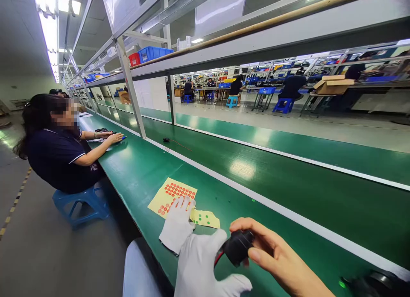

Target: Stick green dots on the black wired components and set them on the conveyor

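Note:
A black cylindrical part with a red wire is pinched between the thumb and fingers of my bare right hand. Against its left end rests my left hand, in a white glove, with thumb and fingers spread apart in a curve. The wire runs down toward the gloved palm, where its end is hidden. Just beyond lies an empty white glove, over part of a yellow sheet of round red stickers. Beside it is a torn yellow piece with green dot stickers.
The green bench has a white rail along it. A small black part with a wire lies past the rail. Dark objects sit at lower right. A co-worker sits at left; metal posts hold an overhead shelf.

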Action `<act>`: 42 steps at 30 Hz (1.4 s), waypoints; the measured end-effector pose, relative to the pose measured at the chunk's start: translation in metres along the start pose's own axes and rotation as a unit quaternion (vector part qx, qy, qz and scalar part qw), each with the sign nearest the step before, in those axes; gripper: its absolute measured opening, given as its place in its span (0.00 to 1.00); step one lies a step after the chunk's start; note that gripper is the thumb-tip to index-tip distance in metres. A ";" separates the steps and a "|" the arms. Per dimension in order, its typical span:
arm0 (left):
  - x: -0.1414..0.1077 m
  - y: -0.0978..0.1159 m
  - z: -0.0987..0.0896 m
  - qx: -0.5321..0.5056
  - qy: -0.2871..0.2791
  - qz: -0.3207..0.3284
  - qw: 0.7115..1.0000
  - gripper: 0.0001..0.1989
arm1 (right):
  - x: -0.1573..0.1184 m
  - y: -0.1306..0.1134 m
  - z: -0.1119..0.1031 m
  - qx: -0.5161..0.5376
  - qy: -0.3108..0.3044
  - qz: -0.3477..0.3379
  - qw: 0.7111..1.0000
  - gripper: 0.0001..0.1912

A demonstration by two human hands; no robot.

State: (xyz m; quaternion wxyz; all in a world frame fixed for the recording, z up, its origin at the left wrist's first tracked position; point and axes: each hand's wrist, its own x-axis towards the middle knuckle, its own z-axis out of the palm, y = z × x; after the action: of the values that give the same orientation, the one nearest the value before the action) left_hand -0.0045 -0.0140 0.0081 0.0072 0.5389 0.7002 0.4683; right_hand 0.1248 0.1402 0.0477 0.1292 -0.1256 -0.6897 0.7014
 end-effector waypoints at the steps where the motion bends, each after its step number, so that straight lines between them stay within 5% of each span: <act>1: 0.002 0.004 -0.001 0.031 0.016 0.007 0.999 0.26 | 0.001 0.003 0.000 0.015 -0.009 0.010 1.000 0.24; 6: 0.012 0.019 -0.006 0.000 0.026 -0.045 0.999 0.14 | 0.002 0.003 0.005 0.016 -0.013 0.020 1.000 0.27; 9: 0.014 0.017 -0.004 -0.152 -0.024 -0.180 0.972 0.13 | 0.000 -0.001 0.007 -0.014 0.005 0.008 1.000 0.26; 11: 0.013 0.011 0.004 -0.302 -0.096 -0.286 0.904 0.26 | 0.001 -0.004 0.008 -0.022 0.016 0.019 0.999 0.25; 15: 0.002 -0.005 0.037 -0.587 -0.224 -0.363 0.688 0.48 | 0.005 -0.008 0.014 -0.010 0.035 0.087 0.996 0.27; 17: -0.004 -0.013 0.054 -0.627 -0.250 -0.375 0.635 0.51 | 0.007 -0.009 0.018 -0.018 0.039 0.106 0.993 0.31; 20: -0.006 -0.018 0.064 -0.652 -0.286 -0.370 0.597 0.49 | 0.009 -0.010 0.022 -0.038 0.055 0.115 0.991 0.36; 26: 0.009 -0.005 0.047 -0.851 -0.274 -0.247 0.373 0.33 | 0.009 -0.013 0.023 -0.032 0.072 0.073 0.994 0.39; 29: 0.013 -0.001 0.045 -0.856 -0.265 -0.204 0.395 0.32 | 0.007 -0.017 0.023 -0.028 0.054 0.068 0.996 0.36; 34: 0.002 -0.006 0.053 -0.734 -0.245 -0.309 0.553 0.42 | 0.004 -0.023 0.024 -0.017 0.032 0.053 0.998 0.32; 36: -0.001 -0.007 0.056 -0.697 -0.227 -0.335 0.591 0.45 | 0.002 -0.022 0.023 -0.017 0.031 0.061 0.998 0.31; 38: -0.001 -0.005 0.056 -0.727 -0.204 -0.304 0.582 0.44 | 0.001 -0.019 0.022 -0.019 0.032 0.066 0.997 0.31; 42: 0.010 0.006 0.049 -0.845 -0.219 -0.138 0.468 0.37 | 0.003 -0.016 0.021 -0.006 0.033 0.055 0.998 0.31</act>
State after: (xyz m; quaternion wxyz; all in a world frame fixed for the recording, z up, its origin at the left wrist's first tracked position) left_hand 0.0208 0.0254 -0.0106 0.6765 0.2517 0.0046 0.6921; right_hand 0.1151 0.1222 0.0639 0.1127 -0.1873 -0.6814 0.6985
